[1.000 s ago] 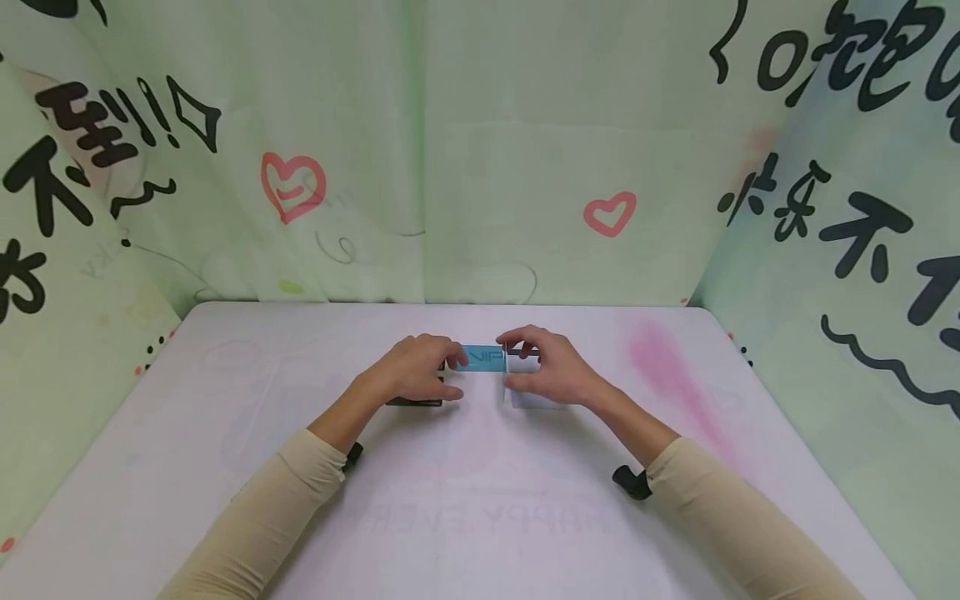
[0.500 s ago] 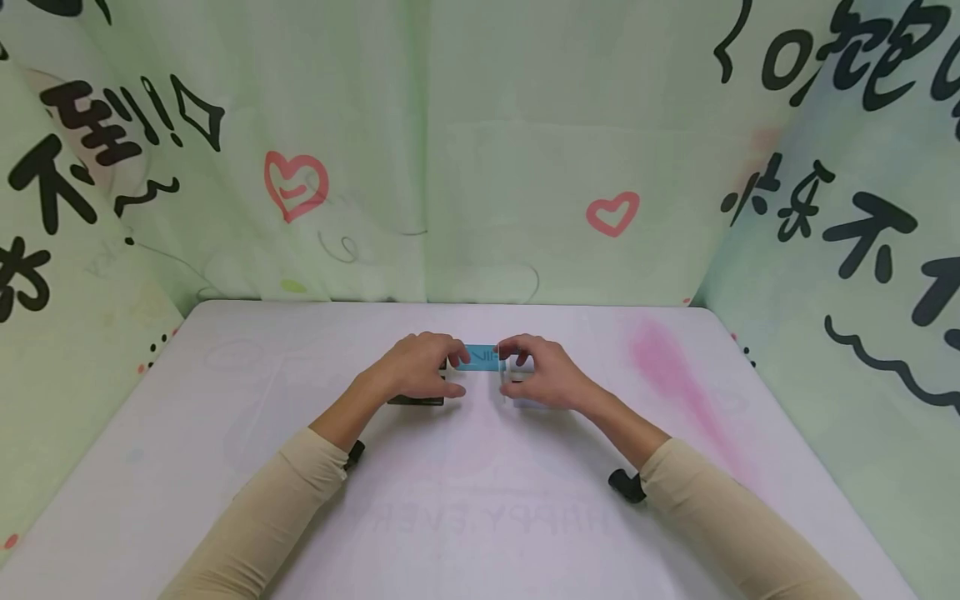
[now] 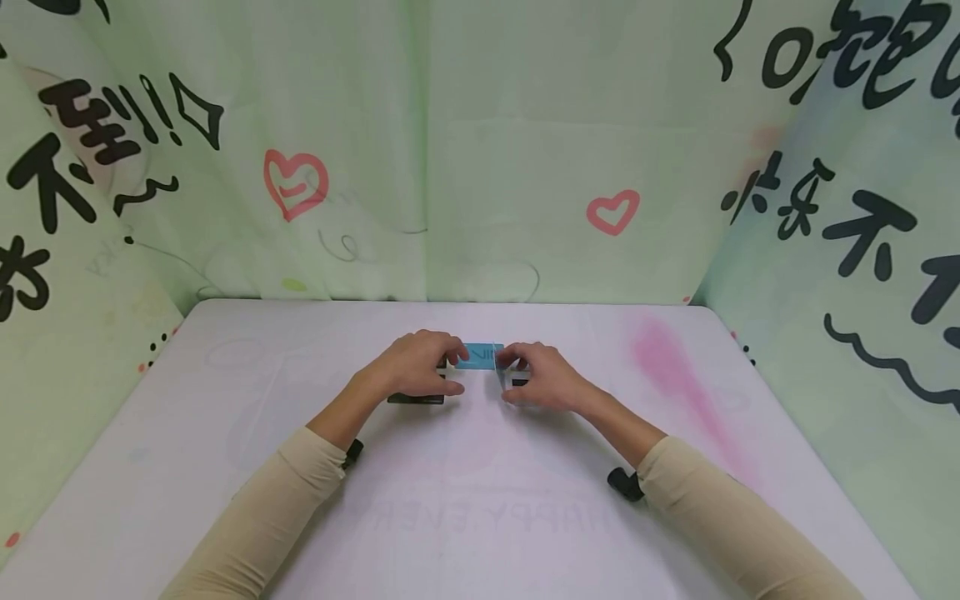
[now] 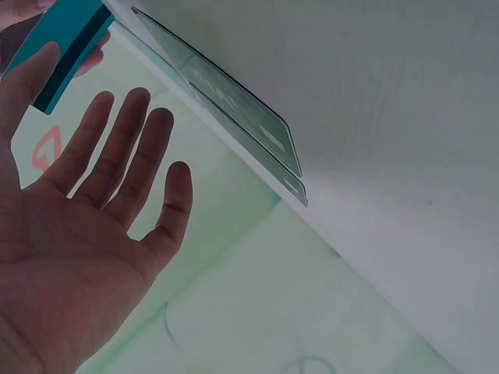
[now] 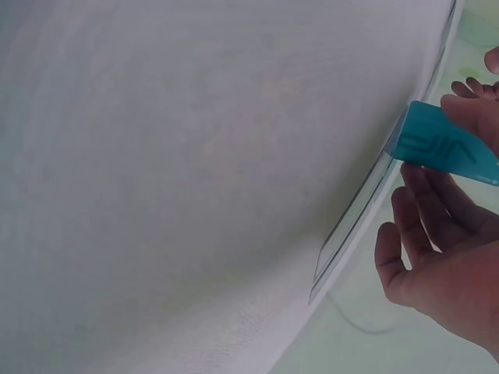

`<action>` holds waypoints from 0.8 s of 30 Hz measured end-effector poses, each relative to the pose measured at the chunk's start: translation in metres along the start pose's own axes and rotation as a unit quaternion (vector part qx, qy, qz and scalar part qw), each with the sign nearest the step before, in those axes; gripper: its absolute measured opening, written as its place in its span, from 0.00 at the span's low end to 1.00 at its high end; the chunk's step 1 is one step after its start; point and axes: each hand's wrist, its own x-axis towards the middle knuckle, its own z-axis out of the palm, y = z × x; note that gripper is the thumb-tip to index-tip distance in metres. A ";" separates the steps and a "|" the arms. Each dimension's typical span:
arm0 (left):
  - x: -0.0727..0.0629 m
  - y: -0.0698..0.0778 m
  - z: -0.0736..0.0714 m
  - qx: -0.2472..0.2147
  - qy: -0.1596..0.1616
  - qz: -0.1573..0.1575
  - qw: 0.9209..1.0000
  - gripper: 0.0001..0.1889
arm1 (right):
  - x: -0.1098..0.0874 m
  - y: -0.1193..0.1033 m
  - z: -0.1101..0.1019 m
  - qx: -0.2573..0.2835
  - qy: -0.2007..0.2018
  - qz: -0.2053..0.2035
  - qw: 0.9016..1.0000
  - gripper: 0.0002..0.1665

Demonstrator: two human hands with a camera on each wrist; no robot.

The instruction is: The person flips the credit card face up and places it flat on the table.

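A teal card (image 3: 478, 356) with large "VIP"-like lettering is between my two hands, seen from its dark-striped side in the left wrist view (image 4: 70, 54). My right hand (image 3: 543, 375) has thumb and fingertips curled about a thin clear panel (image 3: 500, 382), whose edge crosses the card's right end. My left hand (image 3: 416, 365) hovers over the card's left end, thumb and index fingertips close to it. Its other fingers are spread and relaxed in the left wrist view. Beneath this hand lies a flat dark-edged piece (image 3: 416, 399), mostly hidden. Clear, dark-rimmed flat sheets (image 4: 242, 109) show beyond the card.
The white table (image 3: 480, 467) carries faint print and a pink smear (image 3: 675, 375) on the right. Pale green curtains (image 3: 510, 167) with black lettering and red hearts enclose its far side and both flanks.
My right hand has moved slightly left and down, bringing the clear panel's edge over the card's right end. Less of the pale piece beneath it shows. The left hand has barely moved.
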 end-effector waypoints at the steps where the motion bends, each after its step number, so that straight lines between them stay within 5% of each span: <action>1: 0.000 0.000 0.000 -0.001 0.000 0.000 1.000 0.24 | 0.000 0.000 0.000 -0.003 -0.002 0.001 1.000 0.33; 24: -0.001 -0.002 -0.001 -0.006 -0.003 -0.003 1.000 0.29 | 0.001 -0.006 0.004 -0.032 -0.006 0.000 0.999 0.33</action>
